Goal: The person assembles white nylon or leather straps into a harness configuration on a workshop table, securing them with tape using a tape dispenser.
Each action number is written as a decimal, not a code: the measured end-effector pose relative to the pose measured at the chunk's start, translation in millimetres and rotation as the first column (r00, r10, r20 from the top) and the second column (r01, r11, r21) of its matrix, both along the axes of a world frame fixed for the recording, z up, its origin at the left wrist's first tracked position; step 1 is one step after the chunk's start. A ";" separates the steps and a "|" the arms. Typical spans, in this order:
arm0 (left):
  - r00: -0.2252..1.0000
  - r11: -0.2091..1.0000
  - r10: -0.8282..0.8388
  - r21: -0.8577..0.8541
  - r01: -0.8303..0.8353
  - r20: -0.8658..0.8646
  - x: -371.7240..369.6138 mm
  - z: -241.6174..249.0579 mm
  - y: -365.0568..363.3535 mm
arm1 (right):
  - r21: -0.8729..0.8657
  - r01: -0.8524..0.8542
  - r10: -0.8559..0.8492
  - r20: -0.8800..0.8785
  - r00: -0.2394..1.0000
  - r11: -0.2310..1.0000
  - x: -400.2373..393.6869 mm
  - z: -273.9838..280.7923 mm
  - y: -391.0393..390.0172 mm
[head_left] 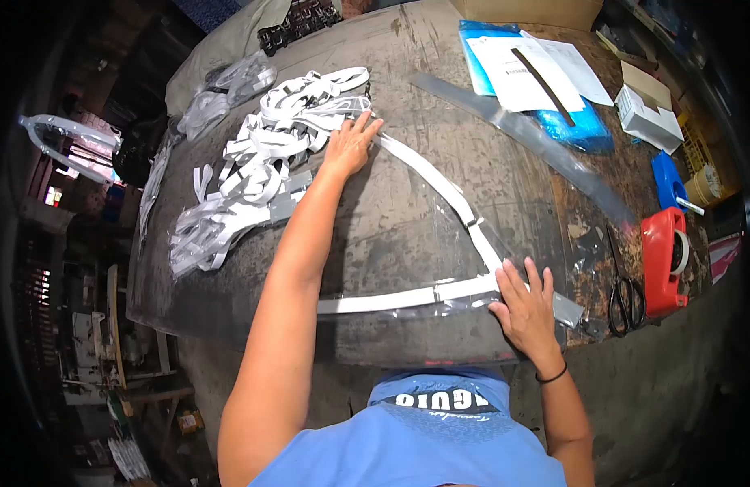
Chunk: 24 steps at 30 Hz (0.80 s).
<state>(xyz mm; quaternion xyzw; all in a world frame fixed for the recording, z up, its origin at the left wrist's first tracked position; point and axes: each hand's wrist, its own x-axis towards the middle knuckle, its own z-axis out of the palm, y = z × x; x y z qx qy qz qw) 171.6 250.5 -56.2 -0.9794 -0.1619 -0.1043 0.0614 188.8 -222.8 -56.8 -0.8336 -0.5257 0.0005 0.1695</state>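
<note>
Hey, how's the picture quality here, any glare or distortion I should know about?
Head view: wide-angle distortion bows the near edge of the table, and the corners go dark; head view again: small glints streak the clear plastic beside the right hand.

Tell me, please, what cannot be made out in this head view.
In the head view:
- Left end of the lower white strap: hidden behind the left forearm.
- Whatever lies beneath the right hand: covered by its palm.
- Print on the white paper: too small.
- Cardboard box: cut off by the top edge.
</note>
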 end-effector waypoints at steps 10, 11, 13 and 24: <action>0.825 0.961 -0.077 0.180 0.211 -0.559 47.5 52.9 40.1 | -0.033 0.028 -0.031 -0.098 0.995 0.999 2.8 7.6 2.4; 0.821 0.963 -0.067 0.180 0.203 -0.567 47.1 57.1 44.3 | -0.047 0.031 -0.036 -0.102 0.994 0.998 3.0 8.1 2.3; 0.808 0.953 -0.012 0.239 0.187 -0.589 48.8 64.7 59.5 | -0.051 0.023 -0.029 -0.107 0.994 0.998 4.1 8.4 3.5; 0.790 0.959 -0.283 -0.135 0.251 -0.543 32.5 45.3 33.5 | -0.050 0.029 -0.035 -0.118 0.992 0.998 3.4 4.2 2.2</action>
